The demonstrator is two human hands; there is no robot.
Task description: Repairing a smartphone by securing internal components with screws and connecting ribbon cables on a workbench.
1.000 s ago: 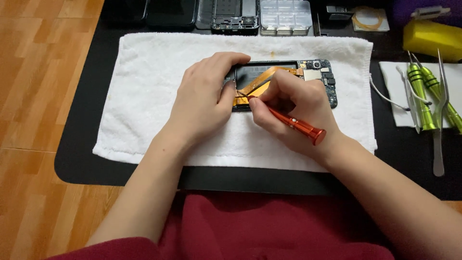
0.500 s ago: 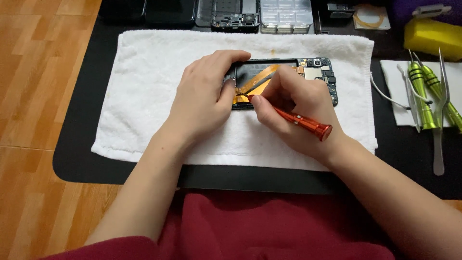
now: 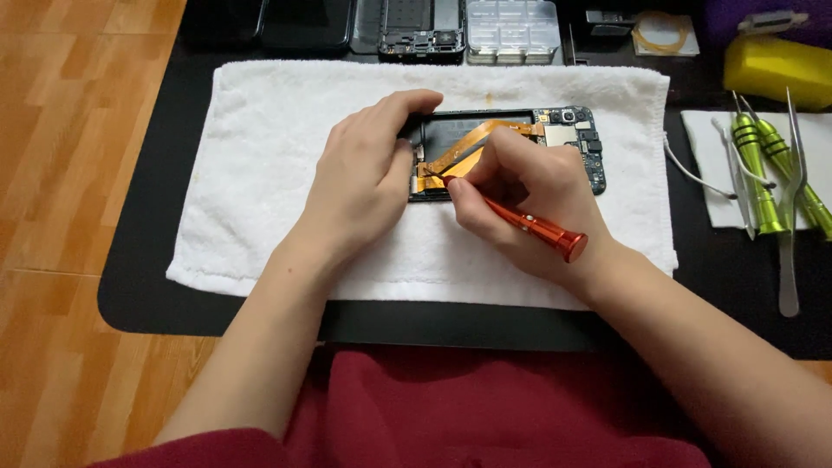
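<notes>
An opened phone [image 3: 568, 139] with its back off lies on a white towel [image 3: 269, 156]. Orange flex cables [image 3: 468, 143] cross its inside. My left hand [image 3: 364, 178] covers and steadies the phone's left end, fingers curled over its top edge. My right hand [image 3: 529, 191] holds a red screwdriver [image 3: 533, 224] like a pen, its tip down on the lower left part of the phone near the orange cable end. The phone's right end with the circuit board and camera stays uncovered.
A black mat [image 3: 173, 199] lies under the towel on a wooden table. Green screwdrivers [image 3: 758, 165] and metal tweezers [image 3: 790, 199] rest on a white cloth at right. A yellow object [image 3: 776, 65], clear parts box [image 3: 511, 19] and another phone frame [image 3: 420, 26] sit along the back.
The hands and screwdriver have hardly shifted. The screwdriver's red handle has tilted slightly lower and to the right while its tip stays at the phone's lower left.
</notes>
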